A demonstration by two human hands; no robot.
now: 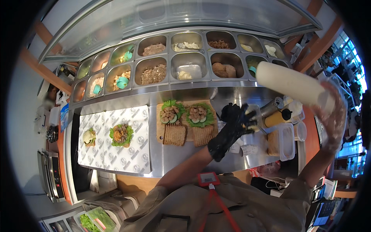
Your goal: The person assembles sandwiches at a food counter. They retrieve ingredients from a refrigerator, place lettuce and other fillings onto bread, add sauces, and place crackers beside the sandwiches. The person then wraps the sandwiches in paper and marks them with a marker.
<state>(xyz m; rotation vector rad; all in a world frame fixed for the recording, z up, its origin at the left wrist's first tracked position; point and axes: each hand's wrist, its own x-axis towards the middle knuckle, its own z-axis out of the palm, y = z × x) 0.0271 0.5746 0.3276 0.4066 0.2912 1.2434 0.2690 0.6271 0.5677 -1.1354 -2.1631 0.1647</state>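
Observation:
My right hand (333,116), in a clear plastic glove, grips a large white squeeze bottle (288,82), raised and tilted over the right end of the counter. My left hand (236,125) wears a black glove smeared with bits of food at the fingertips. Its fingers are spread and hold nothing, just right of a wooden cutting board (159,133). On that board lie two open sandwiches: a left topping (170,114) and a right topping (198,114) of lettuce, cucumber slices and brown chunks. Below them sit toasted slices, one left (174,135) and one right (202,135).
Patterned white paper sheets (137,158) at left carry two topped breads (121,135). Steel food pans (189,65) line the back beneath a glass guard (185,13). At right stand a yellow bottle (275,119), a metal shaker (272,106) and a plastic tub with bread (286,143).

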